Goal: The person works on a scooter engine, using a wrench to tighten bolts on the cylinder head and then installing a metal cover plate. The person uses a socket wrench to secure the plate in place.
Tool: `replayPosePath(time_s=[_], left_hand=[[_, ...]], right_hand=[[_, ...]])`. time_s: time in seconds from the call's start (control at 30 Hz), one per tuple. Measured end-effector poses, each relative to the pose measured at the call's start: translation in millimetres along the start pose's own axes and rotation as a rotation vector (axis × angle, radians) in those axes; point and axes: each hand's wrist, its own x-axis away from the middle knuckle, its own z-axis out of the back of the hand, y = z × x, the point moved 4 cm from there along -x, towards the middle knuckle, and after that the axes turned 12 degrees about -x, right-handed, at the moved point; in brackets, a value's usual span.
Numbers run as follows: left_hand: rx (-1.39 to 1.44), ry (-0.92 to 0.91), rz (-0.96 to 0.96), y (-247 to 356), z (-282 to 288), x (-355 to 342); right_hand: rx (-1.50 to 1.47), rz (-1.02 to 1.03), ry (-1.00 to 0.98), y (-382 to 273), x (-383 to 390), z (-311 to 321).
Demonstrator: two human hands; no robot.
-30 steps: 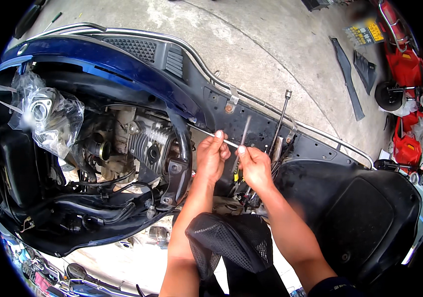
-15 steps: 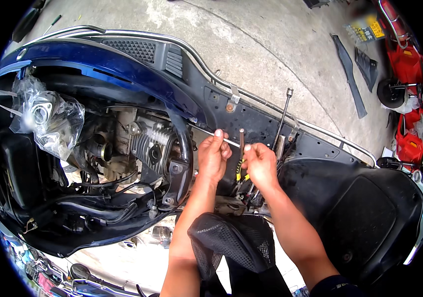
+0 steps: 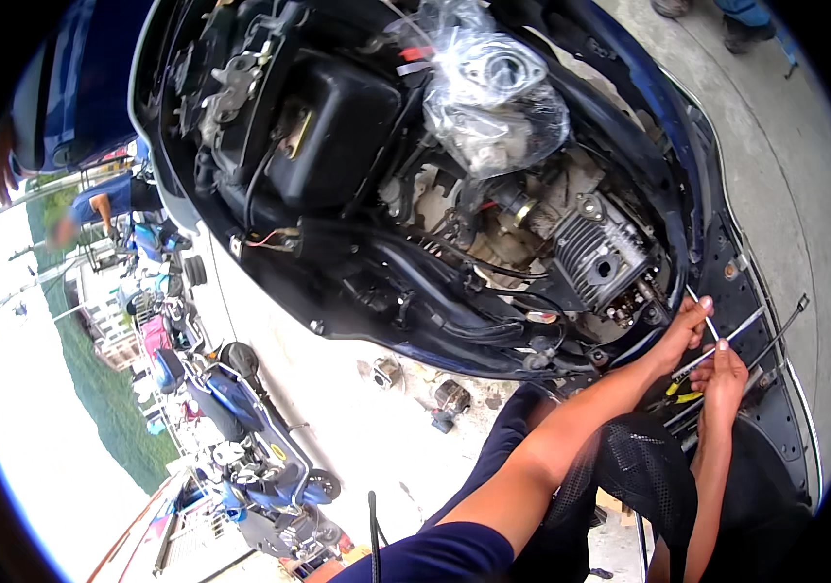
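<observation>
My left hand [image 3: 690, 325] and my right hand [image 3: 724, 374] are closed on a thin silver rod [image 3: 711, 323] at the right end of the dark blue scooter body [image 3: 649, 87], near the exposed finned engine head [image 3: 595, 257]. My right hand is a little below my left. Yellow-handled pliers [image 3: 683, 387] and a long socket tool [image 3: 785, 325] lie beside my hands on the black plate [image 3: 775, 423]. Black mesh [image 3: 634, 457] hides part of my forearms. A clear bag of metal parts [image 3: 493, 117] rests on the scooter's inner frame.
A person [image 3: 104, 209] in blue leans among parked scooters [image 3: 250, 428] at left. Someone's booted foot [image 3: 746, 34] is at top right. Loose metal parts [image 3: 450, 394] lie on the pale ground below the scooter. A dark blue panel [image 3: 75, 68] stands at upper left.
My view has swung left, so the scooter and my hands appear shifted right and turned, and the person and parked scooters now show. Both hands stay on the rod.
</observation>
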Motion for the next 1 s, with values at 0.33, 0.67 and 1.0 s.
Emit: replayPosePath(time_s=[0.33, 0.67, 1.0], left_hand=[[-0.046, 0.005, 0.016, -13.9, 2.6, -9.4], [-0.042, 0.016, 0.053, -10.4, 2.3, -7.3], [-0.033, 0.032, -0.003, -15.7, -1.4, -12.1]], right_hand=[[0.181, 0.231, 0.012, 16.4, -26.6, 14.8], [0.375, 0.576, 0.01, 12.7, -15.5, 14.7], [0.467, 0.843, 0.106, -1.7, 0.4, 1.8]])
